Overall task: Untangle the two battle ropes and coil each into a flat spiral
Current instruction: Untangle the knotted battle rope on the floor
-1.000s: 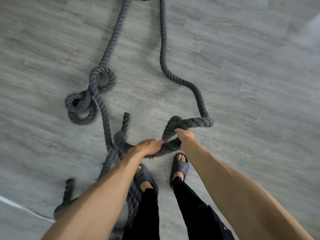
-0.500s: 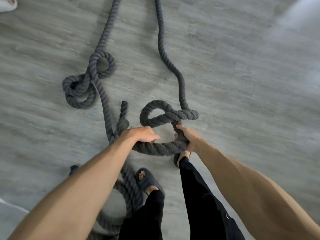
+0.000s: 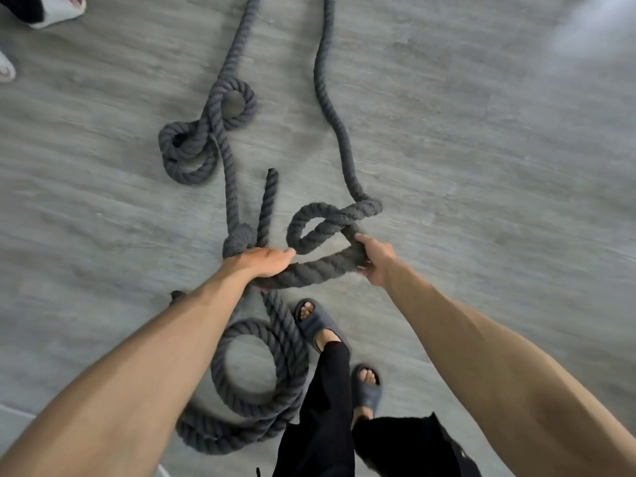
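Note:
Two thick dark grey battle ropes lie on the grey wood-look floor [image 3: 481, 166]. The right rope [image 3: 335, 115] runs down from the top and twists into a small loop [image 3: 320, 228]. My left hand [image 3: 261, 263] and my right hand [image 3: 373, 258] both grip one lifted stretch of rope [image 3: 320, 268] between them, just below that loop. The left rope [image 3: 237, 39] comes down into a tangle of two loops [image 3: 203, 136], then a knot [image 3: 239, 241] beside my left hand. A free rope end [image 3: 270, 187] sticks up there. A loose coil [image 3: 254, 383] lies by my feet.
My feet in dark slides [image 3: 320, 325] stand just right of the coil, black trousers [image 3: 327, 407] above them. Another person's pale slippers [image 3: 55, 10] show at the top left corner. A pale line [image 3: 13, 409] crosses the floor at bottom left.
Both hands kept their grip while the right rope was drawn nearer and twisted into a loop. The view has shifted back and down, bringing the coil by my feet into sight.

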`<state>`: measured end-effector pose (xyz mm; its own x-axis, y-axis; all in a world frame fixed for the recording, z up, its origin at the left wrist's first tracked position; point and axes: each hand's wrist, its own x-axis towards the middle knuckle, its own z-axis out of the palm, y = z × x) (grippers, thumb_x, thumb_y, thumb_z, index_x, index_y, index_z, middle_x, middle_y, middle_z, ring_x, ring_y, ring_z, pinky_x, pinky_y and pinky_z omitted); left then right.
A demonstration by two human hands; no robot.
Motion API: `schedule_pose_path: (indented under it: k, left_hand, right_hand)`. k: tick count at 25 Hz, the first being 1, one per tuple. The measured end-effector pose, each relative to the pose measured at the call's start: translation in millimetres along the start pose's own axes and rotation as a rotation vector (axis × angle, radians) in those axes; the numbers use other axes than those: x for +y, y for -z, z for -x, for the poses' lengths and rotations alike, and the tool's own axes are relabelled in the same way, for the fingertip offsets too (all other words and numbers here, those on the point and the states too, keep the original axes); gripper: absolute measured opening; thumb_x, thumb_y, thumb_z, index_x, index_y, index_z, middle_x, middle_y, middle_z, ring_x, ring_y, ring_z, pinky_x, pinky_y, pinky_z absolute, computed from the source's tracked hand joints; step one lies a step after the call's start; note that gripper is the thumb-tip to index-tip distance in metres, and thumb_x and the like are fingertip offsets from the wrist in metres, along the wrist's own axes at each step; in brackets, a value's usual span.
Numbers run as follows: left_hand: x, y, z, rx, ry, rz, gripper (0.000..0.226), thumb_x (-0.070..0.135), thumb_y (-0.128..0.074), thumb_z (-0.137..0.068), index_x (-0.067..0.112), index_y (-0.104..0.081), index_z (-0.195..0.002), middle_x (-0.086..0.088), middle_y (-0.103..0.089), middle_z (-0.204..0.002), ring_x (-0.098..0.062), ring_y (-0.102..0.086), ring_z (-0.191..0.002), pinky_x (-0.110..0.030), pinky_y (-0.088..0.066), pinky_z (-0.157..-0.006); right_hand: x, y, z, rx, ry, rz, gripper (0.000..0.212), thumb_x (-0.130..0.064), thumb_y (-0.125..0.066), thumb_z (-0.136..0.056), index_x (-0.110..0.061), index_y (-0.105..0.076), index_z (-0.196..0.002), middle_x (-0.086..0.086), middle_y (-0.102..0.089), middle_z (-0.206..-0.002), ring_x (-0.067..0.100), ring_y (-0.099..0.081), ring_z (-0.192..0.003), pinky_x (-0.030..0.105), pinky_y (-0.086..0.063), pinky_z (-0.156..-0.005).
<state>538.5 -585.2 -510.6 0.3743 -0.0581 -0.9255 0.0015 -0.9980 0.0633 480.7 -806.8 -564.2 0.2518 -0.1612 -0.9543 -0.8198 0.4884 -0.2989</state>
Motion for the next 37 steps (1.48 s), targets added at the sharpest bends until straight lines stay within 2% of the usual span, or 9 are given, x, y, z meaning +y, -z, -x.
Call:
schedule_pose_path:
  k: [5,8,11,16,19,21,25,33,37]
  left_hand:
    - [32,-103,34,-0.212,-0.042,0.189,0.072,0.063,-0.018,-0.095,0.015,-0.062,-0.123,-0.015,-0.071,-0.115,-0.026,-0.068,-0.102,-0.037,-0.050,-0.096]
    - [35,-182,56,-0.280,-0.042,0.270,0.083,0.067,-0.027,-0.092,0.007,-0.038,-0.149,-0.016,-0.040,-0.153,-0.032,-0.040,-0.140,-0.044,-0.031,-0.116]
    - [28,-222,73,-0.399,-0.073,0.419,0.114,0.088,-0.037,-0.071,0.009,-0.031,-0.152,-0.011,-0.034,-0.157,-0.031,-0.038,-0.141,-0.043,-0.029,-0.117]
    - [12,-235,100,-0.384,-0.103,0.652,0.050,0.049,-0.048,-0.100,0.009,-0.057,-0.128,-0.009,-0.060,-0.121,-0.028,-0.054,-0.114,-0.039,-0.039,-0.100]
    - [-18,-254,93,-0.355,-0.059,0.948,0.039,0.040,-0.052,-0.100,0.009,-0.061,-0.123,-0.015,-0.064,-0.114,-0.028,-0.062,-0.096,-0.037,-0.049,-0.069]
    - [-37,-270,86,-0.204,0.000,0.925,0.038,0.038,-0.049,-0.102,0.009,-0.055,-0.126,-0.015,-0.061,-0.112,-0.029,-0.064,-0.095,-0.040,-0.054,-0.059]
    - [-71,-291,87,0.030,-0.050,0.669,0.029,0.032,-0.045,-0.100,0.013,-0.054,-0.120,-0.010,-0.062,-0.114,-0.028,-0.065,-0.102,-0.054,-0.053,-0.087]
    - [-134,-338,111,-0.166,-0.032,1.383,0.032,0.042,-0.061,-0.095,0.012,-0.052,-0.101,-0.015,-0.064,-0.095,-0.030,-0.065,-0.084,-0.045,-0.059,-0.072]
    - [-162,-352,127,-0.273,-0.090,1.527,0.030,0.033,-0.063,-0.095,0.009,-0.052,-0.080,-0.007,-0.058,-0.065,-0.019,-0.055,-0.048,-0.029,-0.051,-0.053]
  right_hand:
    - [68,4,18,-0.034,-0.077,0.272,0.022,-0.018,-0.063,-0.095,-0.003,-0.057,-0.110,0.017,-0.062,-0.097,0.030,-0.063,-0.080,0.044,-0.057,-0.075]
    - [105,32,22,0.003,-0.048,0.453,0.036,-0.019,-0.067,-0.094,-0.002,-0.055,-0.123,0.017,-0.058,-0.114,0.035,-0.058,-0.096,0.046,-0.051,-0.079]
    - [141,47,29,0.016,-0.045,0.474,0.042,-0.014,-0.073,-0.089,0.002,-0.053,-0.123,0.020,-0.063,-0.118,0.038,-0.066,-0.099,0.050,-0.056,-0.083]
    - [188,48,49,0.061,0.010,0.319,0.027,-0.015,-0.069,-0.091,0.001,-0.055,-0.108,0.015,-0.062,-0.070,0.023,-0.060,-0.047,0.027,-0.051,-0.045]
    - [230,65,66,0.014,0.003,0.242,0.024,-0.019,-0.072,-0.090,-0.002,-0.056,-0.097,0.012,-0.057,-0.061,0.021,-0.054,-0.040,0.027,-0.048,-0.044]
    - [267,70,85,-0.061,-0.042,0.148,0.018,-0.016,-0.069,-0.092,-0.005,-0.055,-0.091,0.010,-0.055,-0.060,0.020,-0.051,-0.041,0.029,-0.048,-0.045]
    - [351,52,129,-0.198,-0.036,0.101,0.015,-0.010,-0.065,-0.095,-0.009,-0.050,-0.095,0.007,-0.053,-0.060,0.018,-0.049,-0.043,0.026,-0.048,-0.043]
    - [486,-7,201,-0.488,0.138,0.258,0.026,0.001,-0.064,-0.091,-0.013,-0.047,-0.106,0.006,-0.060,-0.067,0.021,-0.059,-0.056,0.035,-0.052,-0.059]
    - [513,-14,218,-0.571,0.155,0.263,0.032,0.000,-0.067,-0.091,-0.012,-0.051,-0.116,0.008,-0.075,-0.088,0.021,-0.072,-0.077,0.036,-0.059,-0.073]
